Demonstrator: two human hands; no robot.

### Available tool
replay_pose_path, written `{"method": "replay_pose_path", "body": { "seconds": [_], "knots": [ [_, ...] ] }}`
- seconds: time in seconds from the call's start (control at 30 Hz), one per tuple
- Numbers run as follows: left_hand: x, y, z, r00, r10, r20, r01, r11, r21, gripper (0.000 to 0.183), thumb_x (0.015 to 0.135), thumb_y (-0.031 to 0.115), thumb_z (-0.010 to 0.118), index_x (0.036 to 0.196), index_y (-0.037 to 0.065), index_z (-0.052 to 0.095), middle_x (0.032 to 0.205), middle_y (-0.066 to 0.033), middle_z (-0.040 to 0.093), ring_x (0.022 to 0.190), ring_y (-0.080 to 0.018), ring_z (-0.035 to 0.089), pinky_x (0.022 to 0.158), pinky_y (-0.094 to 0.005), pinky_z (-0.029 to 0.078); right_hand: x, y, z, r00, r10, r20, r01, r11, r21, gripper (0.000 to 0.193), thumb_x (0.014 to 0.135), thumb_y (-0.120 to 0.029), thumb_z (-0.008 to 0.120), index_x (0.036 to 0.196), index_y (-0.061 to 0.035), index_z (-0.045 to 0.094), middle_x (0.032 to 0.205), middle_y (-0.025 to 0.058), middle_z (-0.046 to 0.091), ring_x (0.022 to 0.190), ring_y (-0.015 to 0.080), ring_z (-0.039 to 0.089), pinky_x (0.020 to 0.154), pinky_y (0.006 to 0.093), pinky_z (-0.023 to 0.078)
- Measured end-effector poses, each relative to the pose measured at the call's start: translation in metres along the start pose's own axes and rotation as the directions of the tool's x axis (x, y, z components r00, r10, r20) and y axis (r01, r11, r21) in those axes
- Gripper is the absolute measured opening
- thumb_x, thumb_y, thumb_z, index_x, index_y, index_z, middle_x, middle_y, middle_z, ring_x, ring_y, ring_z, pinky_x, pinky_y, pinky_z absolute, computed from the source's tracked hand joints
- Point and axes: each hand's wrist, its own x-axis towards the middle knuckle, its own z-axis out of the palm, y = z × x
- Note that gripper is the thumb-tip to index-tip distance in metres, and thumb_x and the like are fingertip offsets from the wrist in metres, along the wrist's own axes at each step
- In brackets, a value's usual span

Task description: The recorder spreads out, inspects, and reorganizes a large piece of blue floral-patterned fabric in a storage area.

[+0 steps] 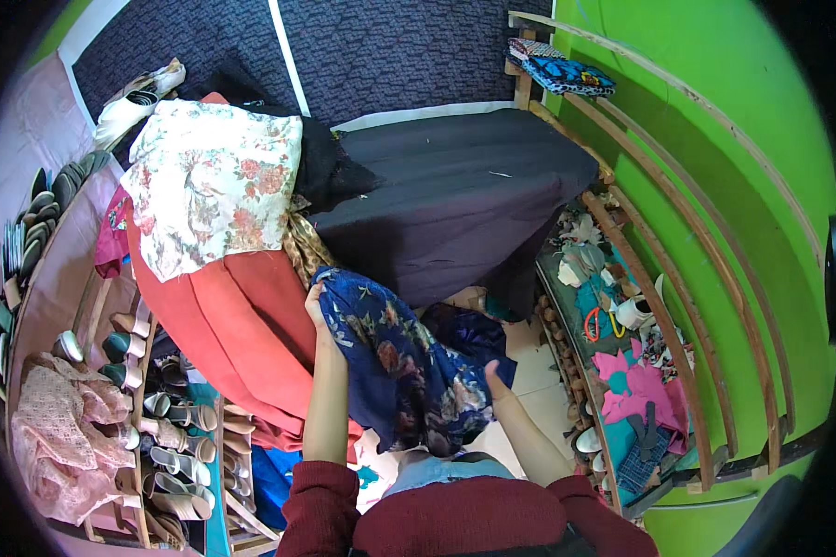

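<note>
A bright green painted wall (pixel 687 42), lined by a long slatted wooden rack (pixel 699 446), adjoins a dark patterned wall (pixel 390 56) with a narrow white strip (pixel 291 56); pale tiled floor (pixel 534 367) shows below.

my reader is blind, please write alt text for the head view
A person's left hand grips a dark blue floral cloth, the right hand at its edge. Beyond and left lie a broad black cloth, orange-red cloth and white floral cloth.

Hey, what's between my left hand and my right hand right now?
The dark blue floral cloth lies between your left hand and your right hand, in loose folds; the head view shows it.
</note>
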Motion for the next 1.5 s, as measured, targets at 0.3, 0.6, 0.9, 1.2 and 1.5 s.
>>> {"method": "replay_pose_path", "body": {
  "seconds": [0.3, 0.6, 0.9, 1.2, 1.5],
  "knots": [
    [0.026, -0.077, 0.069, 0.989, 0.023, -0.147, -0.016, 0.999, 0.05, 0.031, 0.082, 0.018, 0.045, 0.104, 0.0, 0.056, 0.099, -0.0131, 0.061, 0.087, -0.027, 0.061, 0.083, -0.0392, 0.048, 0.084, 0.015, 0.071, 0.656, -0.753, -0.043, 0.433, 0.423, -0.796, 0.035, 0.061, -0.017, 0.075, 0.084, 0.0012, 0.056, 0.083, 0.0113, 0.061, 0.073, 0.0198, 0.058, 0.062, 0.0318, 0.045],
    [-0.028, -0.012, 0.081, 0.996, -0.087, -0.029, 0.065, 0.455, 0.888, 0.117, 0.055, 0.03, 0.083, 0.138, -0.002, 0.008, 0.131, -0.0148, 0.037, 0.121, -0.0244, 0.037, 0.101, -0.0368, 0.028, 0.081, -0.076, 0.086, 0.647, -0.712, -0.274, 0.354, 0.599, -0.718, 0.056, 0.064, -0.004, 0.072, 0.115, -0.0011, 0.047, 0.102, 0.0047, 0.058, 0.095, 0.0147, 0.053, 0.088, 0.0288, 0.04],
    [-0.011, -0.113, -0.052, 0.996, 0.079, -0.045, 0.05, -0.073, 0.996, 0.113, 0.057, 0.045, 0.079, 0.138, 0.0, 0.014, 0.138, -0.0263, 0.025, 0.13, -0.0351, 0.024, 0.1, -0.0494, 0.023, 0.121, -0.228, 0.145, 0.63, -0.763, -0.145, 0.541, 0.564, -0.624, 0.043, 0.065, -0.005, 0.068, 0.106, 0.0011, 0.055, 0.095, 0.0065, 0.061, 0.086, 0.0161, 0.057, 0.082, 0.029, 0.043],
    [0.132, -0.13, 0.053, 0.961, 0.23, -0.157, -0.038, 0.668, 0.744, 0.048, 0.086, 0.031, 0.054, 0.12, -0.002, 0.046, 0.117, -0.0072, 0.051, 0.11, -0.0176, 0.045, 0.095, -0.0303, 0.032, 0.186, -0.43, 0.086, 0.367, -0.88, 0.302, 0.455, -0.114, -0.883, 0.038, 0.066, -0.008, 0.07, 0.101, -0.0005, 0.058, 0.096, 0.0085, 0.062, 0.09, 0.0175, 0.057, 0.084, 0.031, 0.043],
    [0.297, -0.082, 0.062, 0.942, 0.326, 0.084, -0.32, 0.792, 0.52, 0.048, 0.091, 0.032, 0.032, 0.119, -0.005, 0.045, 0.118, -0.0199, 0.05, 0.109, -0.0322, 0.05, 0.097, -0.041, 0.038, 0.286, -0.554, -0.012, 0.481, -0.646, 0.593, 0.136, -0.613, -0.778, 0.042, 0.047, -0.024, 0.076, 0.078, -0.0011, 0.058, 0.066, 0.0193, 0.059, 0.065, 0.0365, 0.059, 0.059, 0.0383, 0.048]
  ]
}}
